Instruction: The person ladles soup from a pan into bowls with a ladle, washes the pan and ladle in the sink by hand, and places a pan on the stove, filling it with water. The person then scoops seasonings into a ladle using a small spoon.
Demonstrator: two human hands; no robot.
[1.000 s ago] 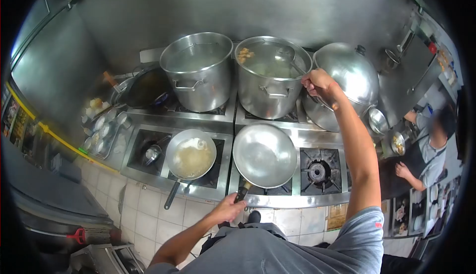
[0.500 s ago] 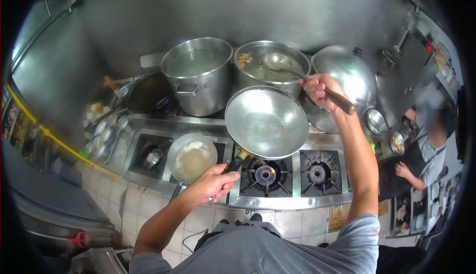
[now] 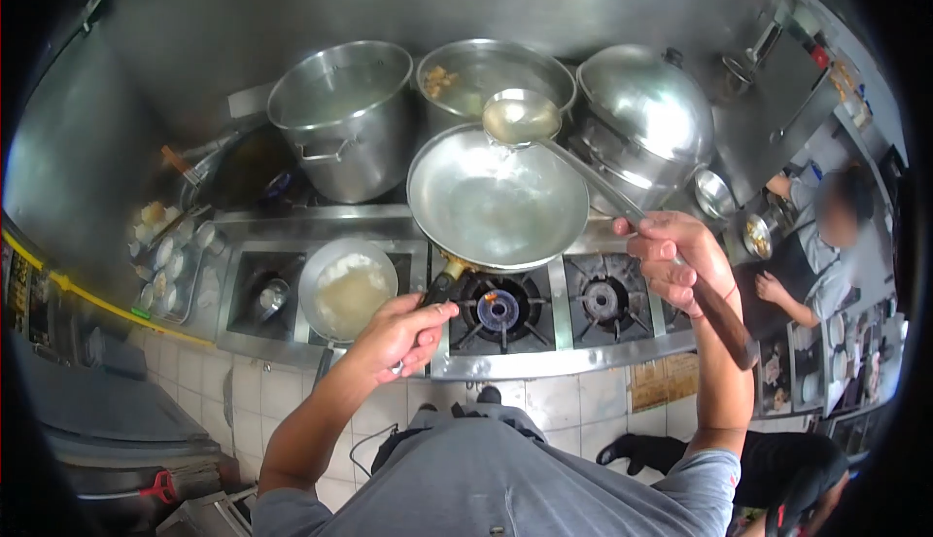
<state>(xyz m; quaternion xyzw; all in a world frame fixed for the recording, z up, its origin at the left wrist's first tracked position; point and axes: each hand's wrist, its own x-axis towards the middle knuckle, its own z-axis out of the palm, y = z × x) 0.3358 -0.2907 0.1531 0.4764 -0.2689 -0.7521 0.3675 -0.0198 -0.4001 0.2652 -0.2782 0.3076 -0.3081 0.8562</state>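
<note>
My left hand (image 3: 400, 338) is wrapped round the black handle of a silver frying pan (image 3: 496, 211), which is tilted above a lit burner (image 3: 499, 311). A little liquid seems to shine in its bottom. In my right hand (image 3: 675, 255) is the wooden grip of a long metal ladle (image 3: 522, 117). Its bowl holds pale liquid and hangs over the pan's far rim, in front of a stockpot (image 3: 496, 56) of broth with brown pieces floating at its left side. Beside my left hand, another pan (image 3: 348, 290) contains cloudy liquid and white bits.
A tall stockpot (image 3: 340, 138) of clear liquid stands back left, a domed lidded pot (image 3: 646, 109) back right. An unlit burner (image 3: 600, 298) is right of the lit one. Seasoning containers (image 3: 170, 275) are far left. A co-worker (image 3: 816, 255) stands at right; another person's dark-clothed leg (image 3: 739, 459) shows below.
My right hand has lifted the ladle out of the broth and brought it toward me over the pan's rim. The view has shifted, and a dark-clothed leg now appears at lower right.
</note>
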